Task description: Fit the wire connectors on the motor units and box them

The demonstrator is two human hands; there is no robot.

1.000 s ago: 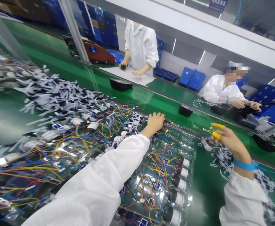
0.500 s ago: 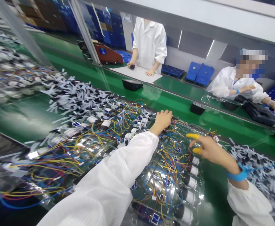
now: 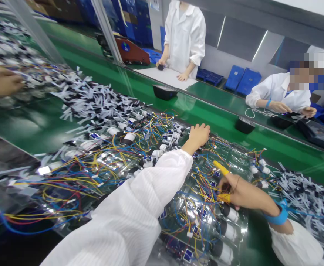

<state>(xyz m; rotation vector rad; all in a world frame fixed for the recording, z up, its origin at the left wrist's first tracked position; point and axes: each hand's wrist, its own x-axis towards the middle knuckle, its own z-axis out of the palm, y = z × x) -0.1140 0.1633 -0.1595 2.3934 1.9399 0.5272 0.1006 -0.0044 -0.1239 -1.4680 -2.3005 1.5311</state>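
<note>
My left hand (image 3: 199, 133) lies palm down at the far edge of a clear plastic tray (image 3: 235, 157), fingers curled over its rim. The tray holds several black-and-white cylinders (image 3: 228, 212) tangled in yellow, blue and red wires (image 3: 198, 184). My right hand (image 3: 239, 190) has yellow finger cots on index finger and thumb and a blue wrist strap (image 3: 278, 216). It is low over the tray's right side, beside the cylinders. The index finger sticks out and the thumb touches the wires, with nothing held between them.
More wired parts (image 3: 101, 162) and heaps of white strips (image 3: 95, 101) cover the green conveyor (image 3: 29, 122). Another pile of strips (image 3: 309, 195) lies right. A co-worker's hand (image 3: 1, 81) enters at left. Two people in white coats (image 3: 185, 33) work opposite, near black trays (image 3: 164, 92).
My right hand has come down and leftward from the right pile of strips onto the tray's wires. My left hand has stayed on the tray's far edge. A co-worker's hand has appeared at left.
</note>
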